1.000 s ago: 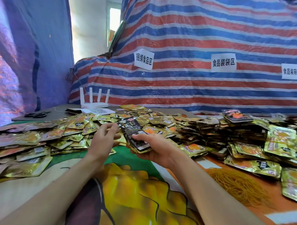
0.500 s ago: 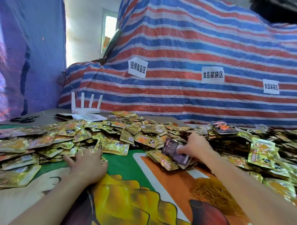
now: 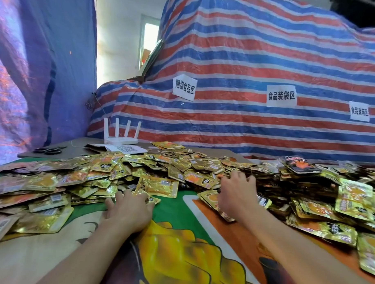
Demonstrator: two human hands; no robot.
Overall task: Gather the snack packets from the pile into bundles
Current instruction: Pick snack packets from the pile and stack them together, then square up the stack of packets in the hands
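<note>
Snack packets: a wide loose pile [image 3: 160, 172] of gold foil sachets lies across the far half of the worktop [image 3: 179, 237], overlapping at every angle. Darker stacked ones [image 3: 274, 187] sit to the right.
Left hand: the left hand [image 3: 129, 207] lies palm down at the pile's near edge, with its fingers spread flat on a few packets and gripping nothing.
Right hand: the right hand [image 3: 235, 196] reaches palm down into the pile's middle. Its fingertips are buried among the sachets, so it cannot be told whether they have closed on one.
Weight: each sachet looks very light, and a handful should lift with no effort.
Surface: the glossy foil is likely slick, so the packets should slide over one another and over the printed cloth.
Stiffness: the packets are flat, thin and flexible. They would probably bend rather than break, and their sealed edges are a little stiffer.
Where to take hold: rake several flat, square their edges, then pinch the stack across its faces near the middle.
Risk: a loose grip would probably let the stack fan out or shed its inner sachets.
Surroundings: a white router [image 3: 121, 137] and scissors [image 3: 48, 150] sit behind the pile, before a striped tarpaulin [image 3: 248, 69].
</note>
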